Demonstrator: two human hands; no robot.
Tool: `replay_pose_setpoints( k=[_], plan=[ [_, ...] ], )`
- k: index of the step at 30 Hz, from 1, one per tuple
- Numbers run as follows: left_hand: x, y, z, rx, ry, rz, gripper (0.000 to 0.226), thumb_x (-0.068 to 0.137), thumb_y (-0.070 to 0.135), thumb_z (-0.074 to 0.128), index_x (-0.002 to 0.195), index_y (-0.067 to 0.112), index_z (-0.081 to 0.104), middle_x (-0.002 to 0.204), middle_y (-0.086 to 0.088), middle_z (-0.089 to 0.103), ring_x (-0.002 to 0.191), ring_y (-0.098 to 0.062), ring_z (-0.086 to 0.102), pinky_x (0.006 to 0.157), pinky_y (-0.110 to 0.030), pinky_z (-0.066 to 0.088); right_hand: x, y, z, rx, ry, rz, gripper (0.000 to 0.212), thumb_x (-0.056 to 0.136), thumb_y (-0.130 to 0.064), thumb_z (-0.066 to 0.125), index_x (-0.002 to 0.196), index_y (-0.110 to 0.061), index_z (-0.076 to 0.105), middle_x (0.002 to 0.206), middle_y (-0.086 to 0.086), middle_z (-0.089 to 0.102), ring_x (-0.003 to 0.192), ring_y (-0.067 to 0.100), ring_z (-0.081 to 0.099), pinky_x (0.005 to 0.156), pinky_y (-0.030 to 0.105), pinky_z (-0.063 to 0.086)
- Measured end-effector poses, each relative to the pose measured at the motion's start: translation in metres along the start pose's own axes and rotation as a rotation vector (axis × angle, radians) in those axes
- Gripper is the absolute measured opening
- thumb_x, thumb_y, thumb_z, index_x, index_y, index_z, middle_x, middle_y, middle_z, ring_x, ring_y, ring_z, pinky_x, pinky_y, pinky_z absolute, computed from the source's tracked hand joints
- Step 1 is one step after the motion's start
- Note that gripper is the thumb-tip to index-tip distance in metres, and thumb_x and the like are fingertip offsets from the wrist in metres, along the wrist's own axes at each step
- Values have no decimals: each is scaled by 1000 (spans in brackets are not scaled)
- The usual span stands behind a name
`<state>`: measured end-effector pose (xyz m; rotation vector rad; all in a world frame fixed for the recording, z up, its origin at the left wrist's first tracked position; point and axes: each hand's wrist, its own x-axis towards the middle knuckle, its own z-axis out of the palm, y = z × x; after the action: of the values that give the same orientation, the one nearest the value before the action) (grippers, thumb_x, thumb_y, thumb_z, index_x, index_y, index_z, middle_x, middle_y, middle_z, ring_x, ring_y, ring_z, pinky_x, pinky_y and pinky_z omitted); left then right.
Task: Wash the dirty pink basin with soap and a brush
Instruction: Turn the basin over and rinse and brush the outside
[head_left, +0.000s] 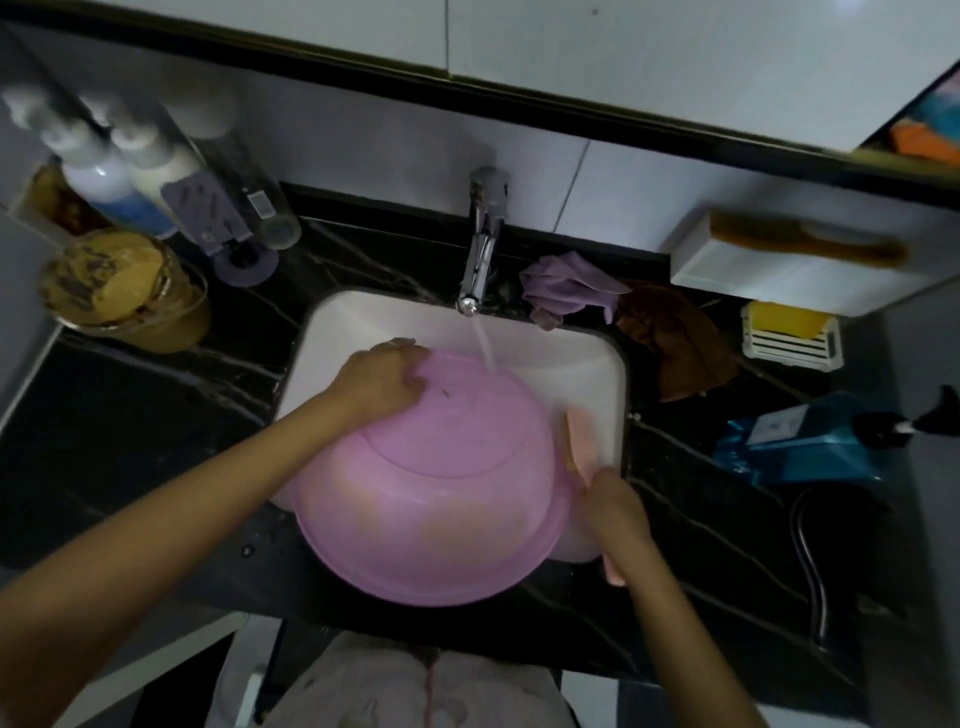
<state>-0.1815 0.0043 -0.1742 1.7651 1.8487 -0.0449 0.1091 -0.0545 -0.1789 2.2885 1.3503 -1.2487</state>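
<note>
Left hand (382, 382): grips the far edge of the pink basin (441, 493).
Right hand (615, 514): curled round the brush (577, 441), against the basin's right side.
Basin place: bottom up between both hands, over the sink (571, 374), under running water (484, 348).

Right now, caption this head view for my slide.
Left hand steadies overturned pink basin under running tap; right hand holds brush beside it.

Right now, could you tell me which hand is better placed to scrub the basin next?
Right. The right hand holds the brush at the side of the pink basin, while the left hand grips its far rim, steadying it under the running water.
</note>
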Motion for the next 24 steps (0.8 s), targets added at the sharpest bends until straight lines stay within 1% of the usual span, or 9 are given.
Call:
replay_pose_setpoints(
  k=[2,5,6,8,9,11,16,21,24],
  plan=[
    [4,-4,-3,-82,-113,-53,56,93,40,49,145,24,34,151,-4,33,136,-21,35,111,-30,28,-1,7,13,30,-65,64,47,97,-35,44,131,-3,41,126,19,54,99,28,58,78,30,48],
    [2,-12,-5,-206,-156,-107,60,91,45,53,144,22,35,148,-8,36,135,-23,35,113,-29,25,8,9,25,270,-63,30,50,92,-27,48,132,1,39,107,16,58,78,22,56,59,23,44],
    [0,-12,-5,-199,-157,-121,61,90,45,54,144,22,36,145,-10,37,133,-26,36,112,-31,27,11,9,26,326,-34,9,52,87,-25,49,131,1,41,107,16,59,80,24,58,60,25,47],
    [-7,-11,-6,-188,-135,-167,64,87,50,54,141,22,38,137,-14,40,128,-32,38,109,-36,31,16,9,28,328,3,-33,55,87,-24,50,136,-3,37,121,18,57,102,30,59,81,33,50],
    [-13,-8,-7,-177,-113,-198,65,85,53,54,140,21,39,134,-15,40,127,-34,37,107,-38,32,17,9,26,307,4,-59,55,90,-24,50,140,-6,33,129,17,54,112,31,56,90,34,46],
    [-28,-6,-11,-126,-54,-268,64,85,54,55,137,20,39,132,-14,37,128,-34,33,104,-41,33,22,6,26,254,-21,-120,56,94,-27,48,144,-9,29,137,15,49,122,31,50,97,33,40],
    [-59,-8,-21,88,-34,-378,67,87,62,41,138,19,32,136,-15,30,130,-35,31,101,-47,34,37,-15,22,230,-8,-260,33,96,-28,47,123,-9,50,120,15,61,105,30,59,78,31,43],
    [-66,-11,-32,188,-25,-446,74,86,65,39,138,13,29,138,-15,28,128,-34,31,100,-46,34,56,-46,21,126,-37,-364,29,94,-30,46,116,-12,52,115,10,62,102,30,59,85,35,45],
    [-71,-10,-32,239,2,-411,79,85,64,42,138,8,27,140,-14,24,129,-32,28,102,-44,31,63,-59,19,74,-77,-427,26,91,-31,46,107,-13,54,106,5,63,95,25,59,78,33,44]
  ],
)
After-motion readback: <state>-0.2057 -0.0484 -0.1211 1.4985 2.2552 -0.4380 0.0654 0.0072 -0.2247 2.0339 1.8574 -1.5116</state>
